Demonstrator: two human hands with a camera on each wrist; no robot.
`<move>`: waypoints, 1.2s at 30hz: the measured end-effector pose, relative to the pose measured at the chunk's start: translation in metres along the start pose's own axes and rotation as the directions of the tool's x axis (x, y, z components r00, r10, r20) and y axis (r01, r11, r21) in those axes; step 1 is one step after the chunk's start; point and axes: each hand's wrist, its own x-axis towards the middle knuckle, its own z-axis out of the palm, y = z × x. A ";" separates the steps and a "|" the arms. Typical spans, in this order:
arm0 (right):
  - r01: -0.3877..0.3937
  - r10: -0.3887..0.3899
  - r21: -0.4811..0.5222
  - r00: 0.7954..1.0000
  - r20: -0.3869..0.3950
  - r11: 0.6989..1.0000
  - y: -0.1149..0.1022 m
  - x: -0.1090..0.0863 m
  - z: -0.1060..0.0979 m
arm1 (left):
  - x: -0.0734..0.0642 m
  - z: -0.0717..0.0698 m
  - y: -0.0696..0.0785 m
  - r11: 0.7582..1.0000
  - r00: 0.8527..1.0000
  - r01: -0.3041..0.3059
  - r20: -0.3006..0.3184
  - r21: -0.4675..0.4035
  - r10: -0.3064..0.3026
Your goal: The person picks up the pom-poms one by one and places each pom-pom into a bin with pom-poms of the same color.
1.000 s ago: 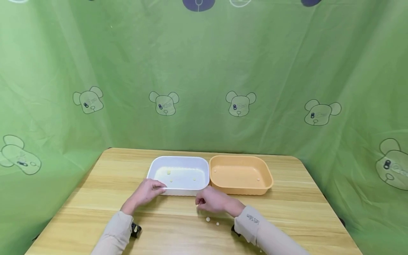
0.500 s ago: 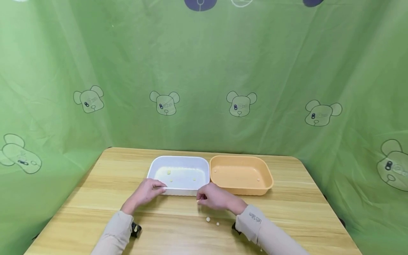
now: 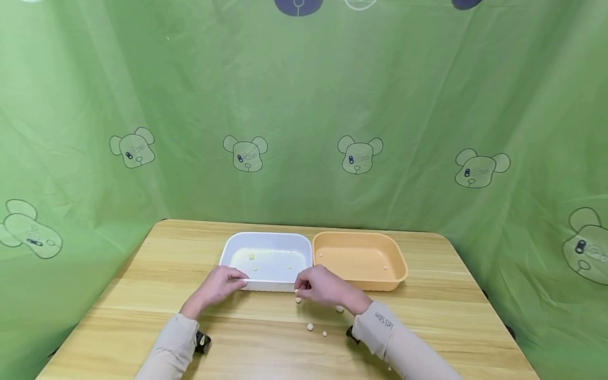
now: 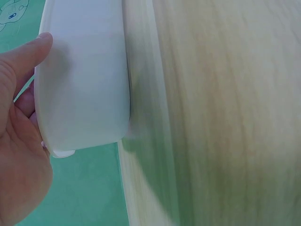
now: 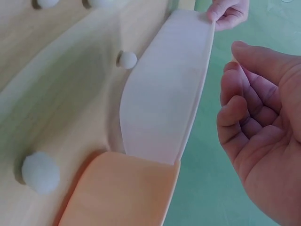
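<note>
My left hand (image 3: 216, 287) grips the front rim of a white plastic bin (image 3: 275, 286), its thumb on the outer wall (image 4: 89, 80). My right hand (image 3: 323, 286) hovers by that bin's front right corner, thumb and index finger together. Between those fingertips a sliver of a small pale piece (image 5: 235, 60) shows; its shape is mostly hidden. Below the fingers a small white ball (image 3: 298, 300) lies on the table. Inside the white bin lie a few small yellowish pieces (image 3: 252, 257). An orange bin (image 3: 353, 264) adjoins it on the right, with small pale balls (image 3: 385, 267) inside.
More white balls lie loose on the wooden table (image 3: 142, 306): one (image 3: 310, 326) towards the front, a smaller one (image 3: 324, 333) beside it, and another (image 3: 340, 309) near my right wrist. A green printed curtain (image 3: 304, 195) hangs behind the table.
My right hand has risen slightly and shifted away from me, up to the bins' front walls. Balls below its fingers and near its wrist now show. My left hand stays put.
</note>
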 end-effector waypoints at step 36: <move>-0.125 0.126 0.018 0.990 -0.067 0.992 0.033 0.031 -0.025 | 0.001 0.001 -0.003 1.000 1.000 0.012 0.004 -0.029 -0.012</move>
